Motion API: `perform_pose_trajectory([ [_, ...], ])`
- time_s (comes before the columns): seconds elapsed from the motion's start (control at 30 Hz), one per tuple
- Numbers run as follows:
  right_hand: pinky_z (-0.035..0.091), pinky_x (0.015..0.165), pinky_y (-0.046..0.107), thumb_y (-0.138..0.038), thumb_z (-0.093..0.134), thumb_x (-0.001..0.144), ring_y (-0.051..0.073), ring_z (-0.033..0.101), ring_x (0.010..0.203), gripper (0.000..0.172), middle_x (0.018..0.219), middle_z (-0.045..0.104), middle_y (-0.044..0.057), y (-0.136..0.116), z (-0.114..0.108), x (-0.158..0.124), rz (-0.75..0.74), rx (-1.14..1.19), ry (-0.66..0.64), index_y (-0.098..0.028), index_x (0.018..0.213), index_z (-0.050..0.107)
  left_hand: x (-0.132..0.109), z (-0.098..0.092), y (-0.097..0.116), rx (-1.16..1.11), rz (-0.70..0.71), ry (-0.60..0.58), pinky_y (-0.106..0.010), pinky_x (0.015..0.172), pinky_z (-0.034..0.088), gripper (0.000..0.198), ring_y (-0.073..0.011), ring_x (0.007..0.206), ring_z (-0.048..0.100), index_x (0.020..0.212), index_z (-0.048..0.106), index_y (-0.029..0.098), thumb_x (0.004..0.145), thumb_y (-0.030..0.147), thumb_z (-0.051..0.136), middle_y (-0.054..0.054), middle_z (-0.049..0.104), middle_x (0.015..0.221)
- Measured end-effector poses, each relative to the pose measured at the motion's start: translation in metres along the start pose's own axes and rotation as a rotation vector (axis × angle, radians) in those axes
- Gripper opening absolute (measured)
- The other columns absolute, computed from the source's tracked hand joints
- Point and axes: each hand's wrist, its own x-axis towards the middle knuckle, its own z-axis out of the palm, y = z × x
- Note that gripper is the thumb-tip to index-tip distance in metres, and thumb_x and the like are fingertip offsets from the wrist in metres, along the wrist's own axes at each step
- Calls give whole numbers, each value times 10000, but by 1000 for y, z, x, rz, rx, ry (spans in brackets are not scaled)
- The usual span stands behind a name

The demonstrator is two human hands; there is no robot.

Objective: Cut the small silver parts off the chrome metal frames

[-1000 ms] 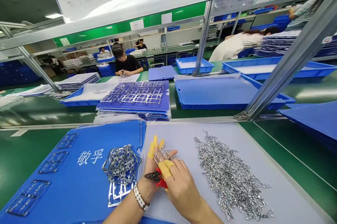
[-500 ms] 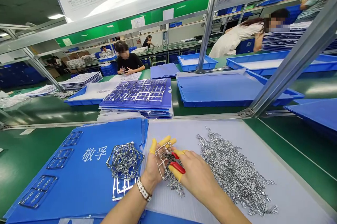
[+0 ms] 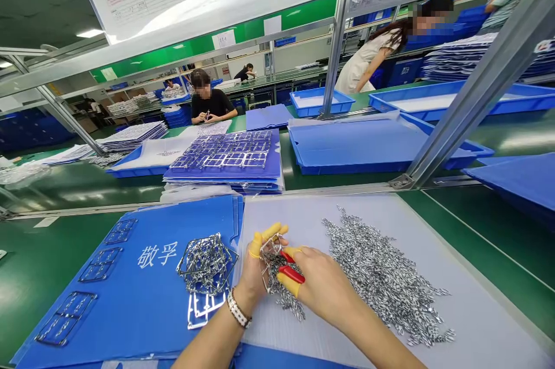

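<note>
1. Head view showed the left hand [image 3: 255, 276] closed on a thin metal frame [image 3: 269, 250]. Its yellow-capped fingers [image 3: 272, 231] pinched the frame's left side, just above the grey corrugated sheet [image 3: 468, 323] on the green tabletop [image 3: 498, 224].
2. The right hand [image 3: 323, 291] was clamped round red-handled nippers [image 3: 289, 269]. Whether the blades were shut could not be told.
3. The metal frame lay immediately left of the right hand and touched the nose of the nippers. The handles ran back to the right into the palm, and the nose pointed left into the frame.
4. The frame's long axis ran roughly from near to far, slightly tilted, and the nippers crossed it almost square.
5. A small heap of cut pieces [image 3: 288, 302] lay on the sheet directly under both hands.
6. The large pile of metal pieces [image 3: 381, 276] spread to the right, nearer the right hand than the left.
7. A tangle of empty frames [image 3: 207, 262] sat on the blue sheet [image 3: 130, 299], just beside the left hand and apart from it.
</note>
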Motion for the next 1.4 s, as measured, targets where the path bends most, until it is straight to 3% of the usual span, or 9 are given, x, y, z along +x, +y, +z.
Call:
perform_pose_trajectory([
  [0.23,446,739,362,-300,574,830,259,626,841,230,911,679,93,-5,2,-3,6,-110,37,-180,1007,659,-1,2,-1,64,18,13,-344,839,446,552,-210,876,596,1126,684,133,842,575,512,-151,640,1196],
  [0.4,444,723,356,-279,569,836,255,630,828,184,880,681,83,-1,4,-6,5,-198,75,-193,973,658,1,1,2,6,-63,17,-325,787,453,592,-216,841,624,1133,672,106,863,588,458,-154,696,1051],
  [0.57,426,754,372,-323,563,849,272,616,890,217,917,683,96,14,-1,-3,72,-240,146,-182,990,651,-1,2,4,-73,-131,0,-349,881,443,609,-256,997,620,1152,658,108,862,600,444,-162,655,1173],
  [0.7,423,742,385,-344,542,859,286,623,882,237,916,685,101,17,0,1,81,-235,119,-180,989,653,-2,3,2,-52,-122,-17,-367,980,395,594,-262,1088,587,1152,661,114,863,590,457,-152,648,1198],
  [1.17,441,699,344,-348,537,858,252,642,820,221,878,687,90,17,3,1,77,-198,95,-186,937,664,-1,-2,-5,76,-46,2,-398,1001,379,544,-263,1058,592,1149,669,140,845,564,516,-143,630,1229],
  [1.4,439,692,313,-277,573,842,233,639,809,154,862,689,92,16,5,0,94,-272,137,-181,929,656,2,-3,-3,-28,-127,40,-390,944,427,575,-273,1049,605,1133,670,134,824,596,523,-154,639,1211],
])
